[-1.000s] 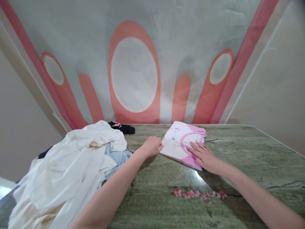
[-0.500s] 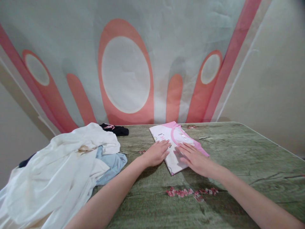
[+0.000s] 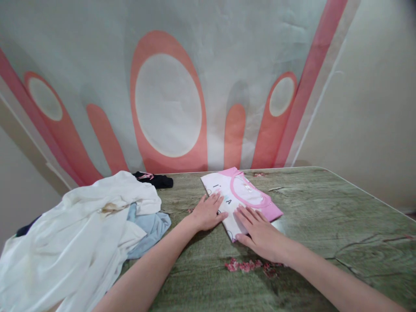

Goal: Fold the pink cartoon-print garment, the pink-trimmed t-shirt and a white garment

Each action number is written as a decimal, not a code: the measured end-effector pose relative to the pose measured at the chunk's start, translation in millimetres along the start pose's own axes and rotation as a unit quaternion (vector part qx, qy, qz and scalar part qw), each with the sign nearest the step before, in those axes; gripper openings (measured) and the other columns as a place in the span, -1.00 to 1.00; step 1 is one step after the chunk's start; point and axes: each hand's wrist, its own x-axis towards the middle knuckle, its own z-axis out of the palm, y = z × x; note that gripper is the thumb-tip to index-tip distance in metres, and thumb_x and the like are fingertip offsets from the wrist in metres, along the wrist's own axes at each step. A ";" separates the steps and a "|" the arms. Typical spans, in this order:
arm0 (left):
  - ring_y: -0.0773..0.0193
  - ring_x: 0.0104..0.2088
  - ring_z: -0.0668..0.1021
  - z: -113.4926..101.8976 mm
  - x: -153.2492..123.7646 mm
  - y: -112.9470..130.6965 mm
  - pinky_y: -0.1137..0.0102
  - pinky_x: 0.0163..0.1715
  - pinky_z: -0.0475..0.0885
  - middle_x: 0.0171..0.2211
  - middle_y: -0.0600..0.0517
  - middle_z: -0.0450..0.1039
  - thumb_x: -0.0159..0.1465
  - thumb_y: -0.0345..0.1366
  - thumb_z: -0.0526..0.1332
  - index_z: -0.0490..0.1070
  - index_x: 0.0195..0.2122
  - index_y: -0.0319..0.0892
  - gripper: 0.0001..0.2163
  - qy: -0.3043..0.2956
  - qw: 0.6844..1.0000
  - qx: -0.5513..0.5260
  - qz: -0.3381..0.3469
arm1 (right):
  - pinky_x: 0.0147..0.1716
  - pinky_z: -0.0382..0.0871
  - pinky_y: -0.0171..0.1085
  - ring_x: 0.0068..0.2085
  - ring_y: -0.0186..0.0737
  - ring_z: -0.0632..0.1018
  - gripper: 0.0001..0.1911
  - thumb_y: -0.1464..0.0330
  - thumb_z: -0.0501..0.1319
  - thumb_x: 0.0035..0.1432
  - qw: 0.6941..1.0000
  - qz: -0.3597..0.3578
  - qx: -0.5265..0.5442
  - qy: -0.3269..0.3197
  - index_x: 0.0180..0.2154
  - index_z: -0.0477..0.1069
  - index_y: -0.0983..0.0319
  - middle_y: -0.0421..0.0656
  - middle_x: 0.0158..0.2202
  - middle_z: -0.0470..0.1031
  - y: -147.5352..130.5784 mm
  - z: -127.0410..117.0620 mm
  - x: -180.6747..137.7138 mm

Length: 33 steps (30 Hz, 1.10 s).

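Note:
A small folded white shirt with pink trim and printed letters (image 3: 240,195) lies on the green marbled table (image 3: 325,216) near its far edge. My left hand (image 3: 208,212) lies flat and open on the shirt's left edge, fingers stretched out. Flat and open too, my right hand (image 3: 256,232) presses on the shirt's near corner. Neither hand grips anything.
A heap of white cloth (image 3: 81,234) with a light blue garment (image 3: 151,227) under it fills the table's left side. A dark garment (image 3: 154,180) lies behind the heap. Small pink flecks (image 3: 250,265) mark the table near my right wrist. A pink-and-white patterned wall hanging (image 3: 169,104) stands behind.
The folded shirt has been turned on the table so its collar faces away. My left hand went from a closed grip at its edge to lying flat; both hands now press it.

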 end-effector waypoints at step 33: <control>0.26 -0.21 0.44 -5.3 6.3 -36.0 0.41 -0.18 0.30 -0.25 -0.02 0.38 0.08 -0.48 0.16 0.37 -0.26 -0.22 -0.82 0.265 0.908 -0.238 -0.220 | -0.08 0.30 -0.10 -0.11 -0.04 0.46 -0.58 0.15 0.10 0.06 0.969 0.057 0.110 0.213 -0.09 0.29 0.25 0.00 -0.12 0.44 164.4 6.3 23.9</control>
